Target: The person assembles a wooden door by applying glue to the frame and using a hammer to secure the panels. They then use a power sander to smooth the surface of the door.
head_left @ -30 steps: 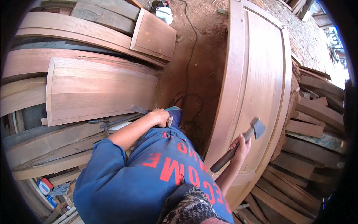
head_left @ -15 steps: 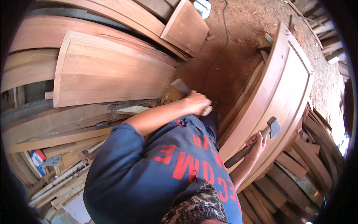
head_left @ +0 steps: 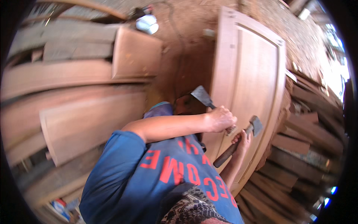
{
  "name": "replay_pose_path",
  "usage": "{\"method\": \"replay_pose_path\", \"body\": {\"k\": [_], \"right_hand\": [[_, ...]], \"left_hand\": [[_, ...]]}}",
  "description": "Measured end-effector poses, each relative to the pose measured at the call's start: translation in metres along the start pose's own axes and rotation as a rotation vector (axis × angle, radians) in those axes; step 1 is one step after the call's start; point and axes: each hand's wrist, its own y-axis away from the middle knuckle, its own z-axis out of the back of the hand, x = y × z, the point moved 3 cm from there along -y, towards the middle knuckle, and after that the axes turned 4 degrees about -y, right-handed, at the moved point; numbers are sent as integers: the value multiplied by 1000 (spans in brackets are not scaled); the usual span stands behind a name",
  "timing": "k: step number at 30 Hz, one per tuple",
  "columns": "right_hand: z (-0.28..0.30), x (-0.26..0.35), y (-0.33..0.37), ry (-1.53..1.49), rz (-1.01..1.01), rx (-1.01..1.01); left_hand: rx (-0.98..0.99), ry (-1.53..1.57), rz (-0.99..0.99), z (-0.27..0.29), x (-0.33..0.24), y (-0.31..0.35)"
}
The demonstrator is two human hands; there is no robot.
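My left hand (head_left: 220, 118) is closed round the handle of a putty knife (head_left: 201, 95), whose wide, flat grey blade points away to the upper left. Its handle end sticks out under the fist. Just right of it, my right hand (head_left: 243, 142) grips a hammer (head_left: 225, 155) by its dark handle, close below the grey metal head. Both hands are over a wooden panel door (head_left: 257, 71), which lies on my right with its framed face up. The tools appear held above the door; whether either touches it I cannot tell.
Wooden panels (head_left: 84, 119) and boards are stacked on my left, with a smaller square panel (head_left: 137, 54) farther off. A white container (head_left: 147, 24) stands on the dirt floor near a cable (head_left: 181, 48). Timber offcuts (head_left: 298, 134) are heaped right of the door.
My view has swung to the right. My left hand has carried the putty knife from in front of my body over to the door, close to the hammer in my right hand.
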Motion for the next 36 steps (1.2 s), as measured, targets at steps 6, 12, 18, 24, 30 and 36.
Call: {"method": "replay_pose_path", "body": {"k": [6, 12, 18, 24, 30, 36], "right_hand": [[9, 59, -38, -106, -34, -6], [21, 66, -62, -107, -78, -89], [7, 70, -84, -174, -124, -181], [-49, 115, -126, -208, -149, -260], [-100, 159, -162, -211, -152, -280], [-130, 197, -186, -173, -91, -285]], "left_hand": [[-87, -77, 6, 31, 57, -136], [-2, -155, -29, 62, 137, -242], [12, -160, -51, 100, 208, -316], [167, 33, 44, 134, 250, -353], [141, 77, 4, 131, 263, -373], [181, 103, 5, 124, 278, -381]]}}
